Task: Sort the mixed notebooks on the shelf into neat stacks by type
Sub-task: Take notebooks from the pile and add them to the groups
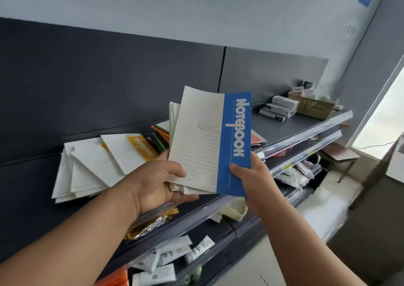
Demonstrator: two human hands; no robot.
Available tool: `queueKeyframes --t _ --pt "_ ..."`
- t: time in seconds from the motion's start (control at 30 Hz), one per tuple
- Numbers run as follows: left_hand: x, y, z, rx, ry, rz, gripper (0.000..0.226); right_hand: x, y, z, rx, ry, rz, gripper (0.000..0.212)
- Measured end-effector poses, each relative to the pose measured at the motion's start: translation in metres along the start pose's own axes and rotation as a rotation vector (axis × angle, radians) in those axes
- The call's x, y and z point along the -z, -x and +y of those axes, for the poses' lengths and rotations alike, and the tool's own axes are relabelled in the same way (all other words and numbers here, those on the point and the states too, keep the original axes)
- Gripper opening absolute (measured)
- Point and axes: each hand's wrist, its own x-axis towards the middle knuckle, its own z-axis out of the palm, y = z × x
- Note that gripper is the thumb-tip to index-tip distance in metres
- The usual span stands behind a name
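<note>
A blue-banded notebook (203,141) topping a gathered bundle is gripped by the left hand (157,183) and pinched at its near corner by the right hand (251,176) above the shelf (284,128), so one type seems collected, and a squared set-down apart from the yellow-banded notebooks (122,152) at left is called for.

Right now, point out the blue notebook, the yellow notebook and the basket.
blue notebook (237,146): head view, on its blue band.
yellow notebook (143,147): head view, on its yellow band.
basket (314,108): head view, on its front wall.
</note>
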Motion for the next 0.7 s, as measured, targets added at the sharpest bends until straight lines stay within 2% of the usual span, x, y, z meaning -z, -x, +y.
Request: queueKeyframes --t 0.37,0.53,0.7 --pt "-0.04 -0.129 -0.007 -0.08 -0.057 -0.042 0.059 0.06 -0.089 0.003 0.003 -0.043 0.211 0.03" --pt "-0.049 -0.187 0.009 -0.111 -0.034 -0.058 0.057 0.076 -0.145 -0.007 -0.031 -0.077 0.21 0.028" --pt "-0.047 -0.234 0.018 -0.142 -0.019 0.047 0.063 0.093 -0.201 -0.001 -0.051 -0.085 0.167 0.026"
